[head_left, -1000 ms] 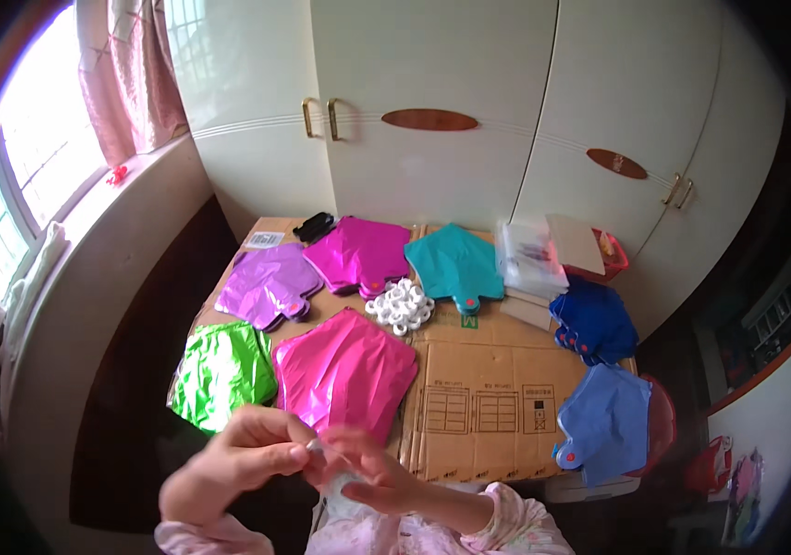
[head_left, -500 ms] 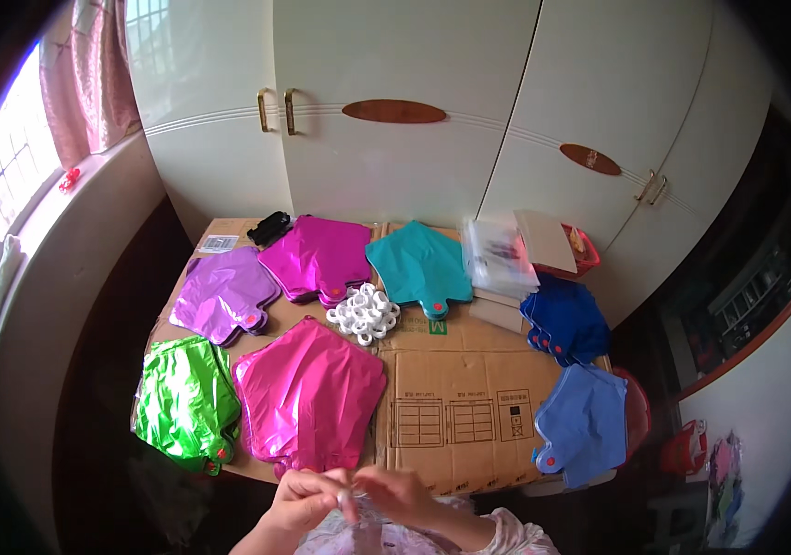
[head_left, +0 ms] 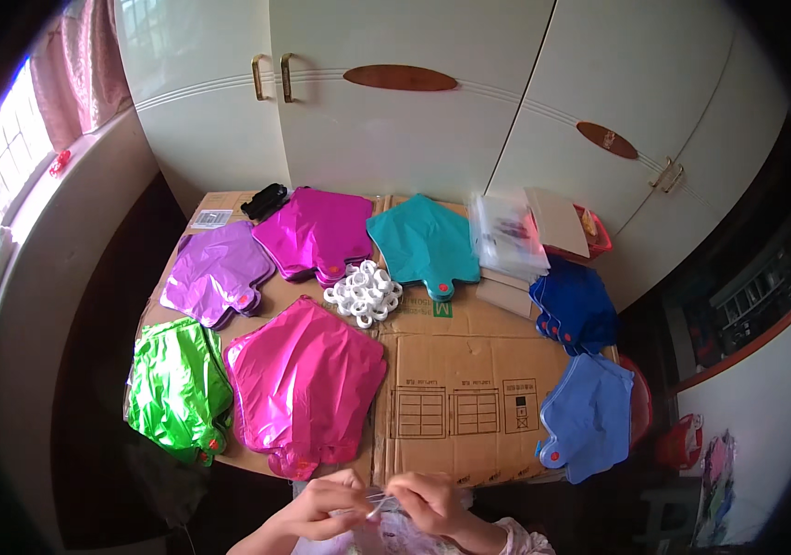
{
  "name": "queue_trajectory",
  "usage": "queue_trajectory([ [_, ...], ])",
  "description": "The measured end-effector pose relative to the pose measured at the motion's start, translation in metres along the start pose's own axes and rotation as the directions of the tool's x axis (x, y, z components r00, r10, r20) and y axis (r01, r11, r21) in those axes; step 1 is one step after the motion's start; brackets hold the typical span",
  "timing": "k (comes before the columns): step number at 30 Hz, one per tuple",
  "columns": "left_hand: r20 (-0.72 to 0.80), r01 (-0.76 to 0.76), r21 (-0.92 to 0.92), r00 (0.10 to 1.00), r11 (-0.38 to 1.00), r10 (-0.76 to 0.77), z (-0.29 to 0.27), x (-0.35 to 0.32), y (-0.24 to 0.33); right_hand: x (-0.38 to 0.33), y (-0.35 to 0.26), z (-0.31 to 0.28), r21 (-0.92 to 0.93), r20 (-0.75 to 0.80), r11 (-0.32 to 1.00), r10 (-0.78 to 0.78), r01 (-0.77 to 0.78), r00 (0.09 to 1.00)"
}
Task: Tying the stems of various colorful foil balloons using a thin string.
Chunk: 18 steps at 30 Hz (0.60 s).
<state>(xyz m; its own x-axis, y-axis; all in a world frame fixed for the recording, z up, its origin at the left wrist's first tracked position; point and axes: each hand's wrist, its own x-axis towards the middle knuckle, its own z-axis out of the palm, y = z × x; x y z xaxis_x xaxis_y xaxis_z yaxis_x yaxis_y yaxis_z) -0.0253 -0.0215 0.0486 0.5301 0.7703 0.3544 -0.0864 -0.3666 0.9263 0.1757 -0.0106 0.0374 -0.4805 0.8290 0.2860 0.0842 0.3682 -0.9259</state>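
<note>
At the near edge of the cardboard-covered table, my left hand (head_left: 326,506) and my right hand (head_left: 429,500) are close together. Both have their fingers closed. Between them runs a thin whitish strand (head_left: 385,498), with a small white piece (head_left: 374,511) at my left fingertips; its exact kind is too small to make out. Just beyond my left hand lies a stack of magenta star-shaped foil balloons (head_left: 307,388). Farther back, a heap of small white ring-shaped rolls (head_left: 364,293) sits mid-table.
More flat foil balloons ring the cardboard (head_left: 455,356): green (head_left: 178,384), lilac (head_left: 215,273), purple (head_left: 314,233), teal (head_left: 423,242), dark blue (head_left: 578,305) and light blue (head_left: 589,416). Clear plastic bags (head_left: 506,236) and a red basket (head_left: 601,242) stand at the back right.
My hands have drawn slightly apart, and the thin strand between them now shows. The view has tilted a little, shifting the table upward in the picture.
</note>
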Motion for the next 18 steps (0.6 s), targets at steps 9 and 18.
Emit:
queue_trajectory([
  [9,-0.182,0.133,-0.315,0.963,0.94,-0.197,0.002,-0.026,0.0,0.002,0.018,0.022,-0.082,0.091,0.997,0.006,0.001,0.996],
  [18,-0.37,0.003,-0.163,0.927,0.987,-0.064,-0.003,-0.04,-0.007,-0.006,0.013,0.036,-0.024,0.189,0.981,-0.185,0.193,0.964],
])
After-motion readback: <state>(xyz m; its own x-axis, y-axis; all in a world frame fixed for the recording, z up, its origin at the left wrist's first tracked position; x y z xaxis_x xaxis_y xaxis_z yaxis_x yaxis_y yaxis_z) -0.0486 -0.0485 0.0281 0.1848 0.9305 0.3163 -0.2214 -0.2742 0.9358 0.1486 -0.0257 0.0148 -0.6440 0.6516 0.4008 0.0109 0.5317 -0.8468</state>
